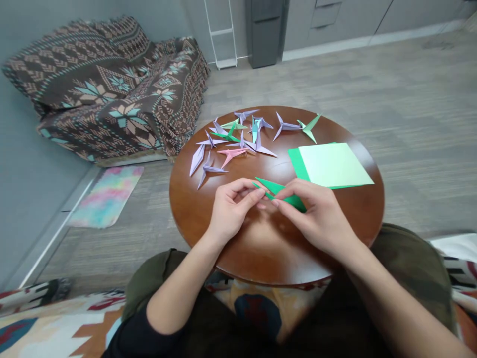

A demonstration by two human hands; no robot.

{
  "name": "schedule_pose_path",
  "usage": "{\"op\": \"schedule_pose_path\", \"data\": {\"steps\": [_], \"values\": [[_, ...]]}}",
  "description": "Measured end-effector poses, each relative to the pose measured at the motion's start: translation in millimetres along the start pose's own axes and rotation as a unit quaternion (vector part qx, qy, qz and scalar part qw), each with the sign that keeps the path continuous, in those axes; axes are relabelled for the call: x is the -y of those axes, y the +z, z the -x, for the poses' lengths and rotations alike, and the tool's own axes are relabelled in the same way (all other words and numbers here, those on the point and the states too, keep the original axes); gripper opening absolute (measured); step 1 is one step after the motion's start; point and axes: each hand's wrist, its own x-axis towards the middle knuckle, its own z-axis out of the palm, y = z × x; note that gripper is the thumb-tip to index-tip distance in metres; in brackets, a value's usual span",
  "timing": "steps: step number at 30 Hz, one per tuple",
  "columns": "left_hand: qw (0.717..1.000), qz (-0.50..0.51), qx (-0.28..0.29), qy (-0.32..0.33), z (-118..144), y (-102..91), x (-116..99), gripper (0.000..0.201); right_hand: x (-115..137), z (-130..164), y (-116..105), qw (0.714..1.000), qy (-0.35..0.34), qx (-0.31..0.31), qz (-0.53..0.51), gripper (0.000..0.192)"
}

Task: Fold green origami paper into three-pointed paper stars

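Observation:
A partly folded green paper piece is pinched between both my hands just above the round brown wooden table. My left hand grips its left tip with fingertips. My right hand holds its right part, fingers curled over it. Beyond my hands lie several finished folded paper shapes in purple, pink, green and teal. A stack of flat paper sheets, light green over darker green, lies at the table's right.
A sofa with a patterned brown blanket stands at the back left. A pastel mat lies on the grey floor left of the table. A white rack and a dark bin stand by the far wall.

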Motion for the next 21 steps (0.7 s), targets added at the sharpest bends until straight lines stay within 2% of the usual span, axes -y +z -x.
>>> {"op": "schedule_pose_path", "data": {"steps": [4, 9, 13, 16, 18, 21], "values": [[1.000, 0.004, -0.015, 0.001, 0.7, -1.8, 3.5, 0.023, 2.2, 0.9, -0.9, 1.000, 0.009, 0.015, -0.018, 0.012], [0.997, 0.056, -0.057, 0.008, -4.0, -6.0, -0.3, 0.018, 1.0, 0.7, -0.5, 0.999, 0.024, 0.038, -0.017, 0.012], [0.992, 0.084, -0.097, 0.008, -6.6, -6.1, -3.0, 0.025, 0.0, 0.5, 2.8, 0.998, 0.045, 0.027, -0.024, 0.012], [0.998, 0.051, -0.040, -0.008, -3.9, -2.2, -2.3, 0.030, 1.3, 0.7, 5.4, 0.996, 0.077, 0.005, -0.047, 0.014], [1.000, 0.010, 0.010, -0.023, -1.3, 0.5, -3.1, 0.030, 1.6, 0.7, 6.3, 0.991, 0.102, 0.022, -0.080, 0.017], [0.998, -0.054, 0.030, -0.013, 1.0, 1.5, -8.2, 0.028, -1.0, 0.5, 5.4, 0.986, 0.099, 0.046, -0.126, 0.018]]}}
